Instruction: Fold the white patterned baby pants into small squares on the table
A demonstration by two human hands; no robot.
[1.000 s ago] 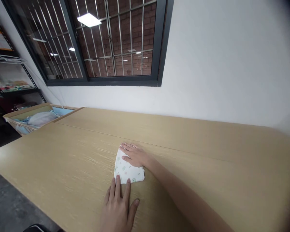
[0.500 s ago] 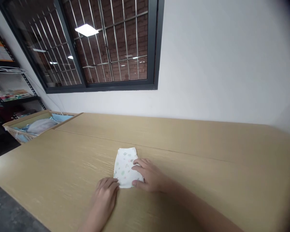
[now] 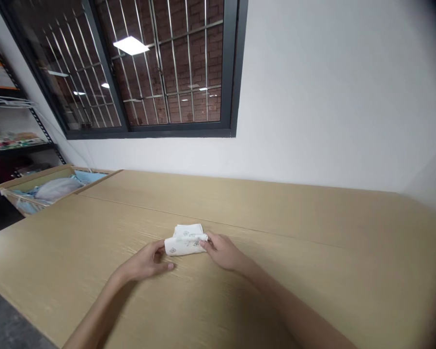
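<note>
Both hands are pinching a small white cloth (image 3: 185, 241) with tiny pictures on it. The left hand (image 3: 147, 261) is gripping the cloth's left end, and the right hand (image 3: 222, 251) is gripping its right end. The cloth is folded up and is sitting near the middle of the long wooden worktop (image 3: 312, 232). Far off at the left end, a cardboard box (image 3: 47, 180) is holding pale blue and white bundles. A window (image 3: 148, 68) with bars is sitting in the white wall behind.
</note>
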